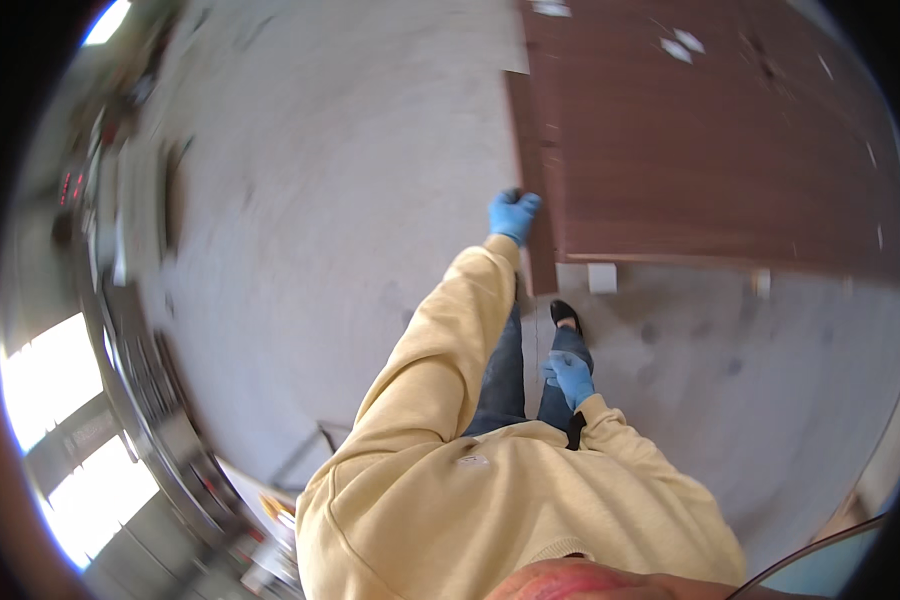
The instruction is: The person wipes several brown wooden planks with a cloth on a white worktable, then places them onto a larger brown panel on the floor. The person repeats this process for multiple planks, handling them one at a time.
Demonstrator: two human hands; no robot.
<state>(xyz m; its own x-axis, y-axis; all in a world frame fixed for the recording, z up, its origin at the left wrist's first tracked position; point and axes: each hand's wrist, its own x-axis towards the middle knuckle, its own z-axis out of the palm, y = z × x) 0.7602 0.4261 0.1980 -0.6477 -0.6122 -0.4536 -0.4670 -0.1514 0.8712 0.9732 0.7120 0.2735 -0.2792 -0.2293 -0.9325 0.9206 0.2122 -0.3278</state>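
Observation:
My left hand [513, 213], in a blue glove, stretches forward with its fingers closed on the left edge of a narrow brown board [540, 240]. That board lies lengthwise along the left side of a large brown panel [710, 150]; whether the two touch is hard to tell. Close to my right leg, my right hand [572, 378], also blue-gloved, is held low with its fingers curled. What it holds, if anything, is too blurred to make out. A dark band circles the right wrist.
Small white blocks [602, 278] show under the panel's near edge. White pieces [682, 45] lie on its far part. Grey concrete floor [300, 200] spreads to the left. Blurred racks and long metal stock [160, 370] line the left side, beside bright windows [55, 380].

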